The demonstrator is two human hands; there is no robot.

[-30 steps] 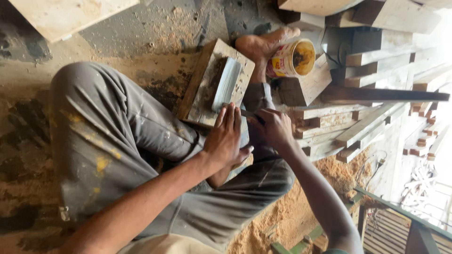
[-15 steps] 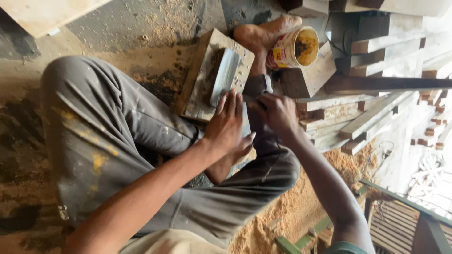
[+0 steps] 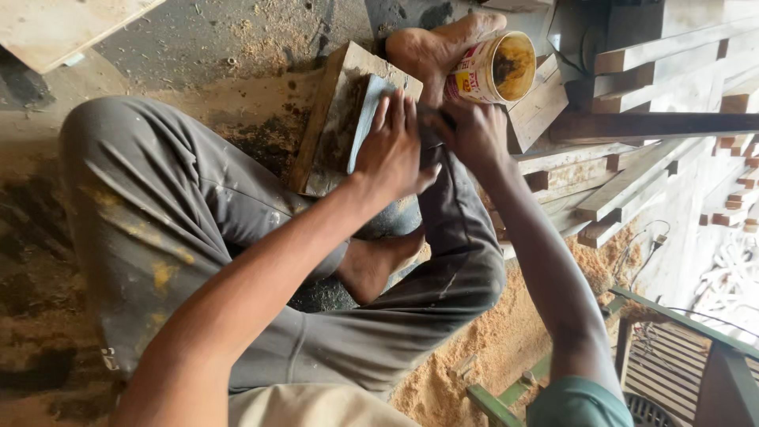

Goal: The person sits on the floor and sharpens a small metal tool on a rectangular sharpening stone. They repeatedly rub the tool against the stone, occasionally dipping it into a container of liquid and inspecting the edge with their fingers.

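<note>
The person sits on the floor [image 3: 198, 47] with a sharpening stone [image 3: 365, 119] set in a wooden block [image 3: 328, 107], which lies near the floor's far edge between the bent knee and the bare foot [image 3: 431, 47]. The left hand [image 3: 391, 150] lies flat over the near end of the stone, fingers together and stretched, pressing down on something beneath them; what sits under the palm is hidden, so I cannot tell what it bears on. The right hand [image 3: 470, 130] is closed around a dark handle-like end just beside the stone, though the tool itself is too covered to name. Neither hand's grip is apart.

To do this stroke well, I judge that the left fingers should keep even downward pressure close to the edge being worked, while the right hand holds the angle fixed and does the pushing. The wrist should stay locked so the angle does not rock, and the stroke should use the stone's full length.

The foot rests against the far corner of the block, which helps stop it sliding. An open tin [image 3: 494, 67] stands just beyond the right hand, touching the foot; a wide stroke could knock it. Stacked timber [image 3: 632, 119] and sawdust [image 3: 506, 332] lie along the right side.
</note>
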